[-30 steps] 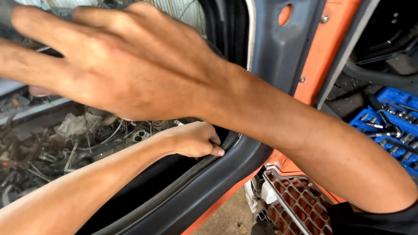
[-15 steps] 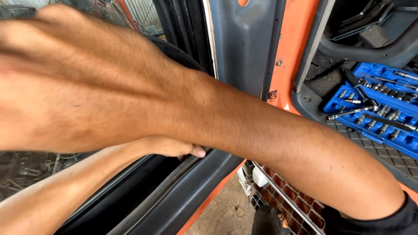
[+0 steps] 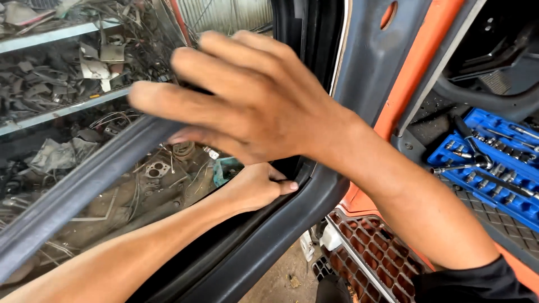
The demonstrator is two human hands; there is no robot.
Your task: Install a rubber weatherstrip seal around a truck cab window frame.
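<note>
My right hand (image 3: 252, 106) reaches across from the right, fingers stretched over the upper end of a long dark grey rubber window strip (image 3: 84, 179) and thumb under it. The strip slants down to the lower left in front of the door glass (image 3: 67, 112). Below it, my left hand (image 3: 255, 188) curls over the dark lower window edge of the orange vehicle door (image 3: 281, 224), close to the rear corner of the window opening. The door's grey upright frame (image 3: 365, 62) rises just behind my right hand.
A blue tray of sockets and ratchet tools (image 3: 488, 163) lies on the cab floor at the right. A red mesh step (image 3: 370, 252) sits below the door sill. Through the glass, metal shelves (image 3: 56, 106) hold scrap parts and wires.
My right hand has pulled back from the camera toward the middle of the view, and the grey rubber strip now shows under it. My left hand stays on the window edge.
</note>
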